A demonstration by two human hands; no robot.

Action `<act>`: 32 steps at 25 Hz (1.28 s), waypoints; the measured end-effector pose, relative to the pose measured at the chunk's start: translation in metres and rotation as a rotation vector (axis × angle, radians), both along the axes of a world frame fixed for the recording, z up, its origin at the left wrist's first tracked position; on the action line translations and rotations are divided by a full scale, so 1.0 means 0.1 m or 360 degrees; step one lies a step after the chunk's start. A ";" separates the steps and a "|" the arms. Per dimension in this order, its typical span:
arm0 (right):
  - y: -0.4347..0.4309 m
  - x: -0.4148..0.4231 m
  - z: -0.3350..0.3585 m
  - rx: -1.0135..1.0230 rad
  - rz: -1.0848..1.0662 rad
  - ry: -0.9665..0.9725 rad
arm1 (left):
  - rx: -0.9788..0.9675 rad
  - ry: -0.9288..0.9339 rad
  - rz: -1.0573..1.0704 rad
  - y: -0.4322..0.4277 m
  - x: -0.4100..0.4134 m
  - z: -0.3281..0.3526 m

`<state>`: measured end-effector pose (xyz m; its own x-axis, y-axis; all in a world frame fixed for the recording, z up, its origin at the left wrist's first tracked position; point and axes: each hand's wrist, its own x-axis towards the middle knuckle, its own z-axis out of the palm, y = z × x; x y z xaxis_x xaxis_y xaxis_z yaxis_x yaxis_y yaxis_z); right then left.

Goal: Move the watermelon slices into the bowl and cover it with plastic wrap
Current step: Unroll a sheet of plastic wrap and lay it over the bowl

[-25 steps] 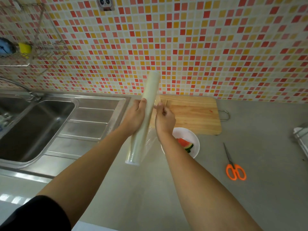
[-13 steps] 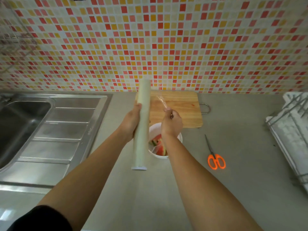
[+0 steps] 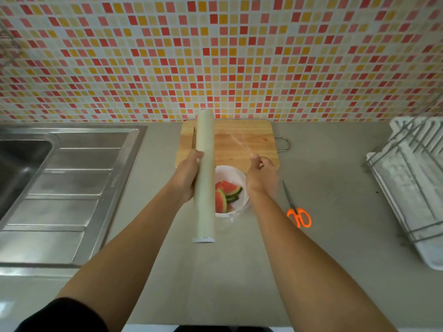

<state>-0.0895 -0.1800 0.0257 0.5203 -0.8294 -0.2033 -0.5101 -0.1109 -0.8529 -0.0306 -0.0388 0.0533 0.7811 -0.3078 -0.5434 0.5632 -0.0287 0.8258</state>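
Right fingers [image 3: 256, 158] pinch the film's free edge [image 3: 239, 142], now drawn farther from the plastic wrap roll [image 3: 205, 178] than a second ago; left hand [image 3: 185, 176] grips the roll mid-length. Sheet widening, likely enough soon. Bowl [image 3: 237, 174] with watermelon slices [image 3: 225, 194] sits on the surface directly beneath, between both hands.

wooden cutting board [image 3: 247, 140] sits at the counter's [image 3: 335, 188] back edge, orange-handled scissors [image 3: 297, 212] lie right of centre, white dish rack [image 3: 412, 183] along the right edge, steel sink [image 3: 60, 188] at the left
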 end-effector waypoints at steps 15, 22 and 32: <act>-0.28 -0.14 -0.33 -0.0081 -0.0050 0.0109 | 0.0237 0.0043 -0.0196 0.05 0.06 -0.05; -0.29 -0.18 -0.43 -0.0086 -0.0052 0.0203 | 0.0160 0.0080 -0.0112 0.16 0.11 -0.11; -0.34 -0.24 -0.57 -0.0116 -0.0058 0.0280 | 0.0084 0.0042 -0.0177 0.41 -0.02 -0.18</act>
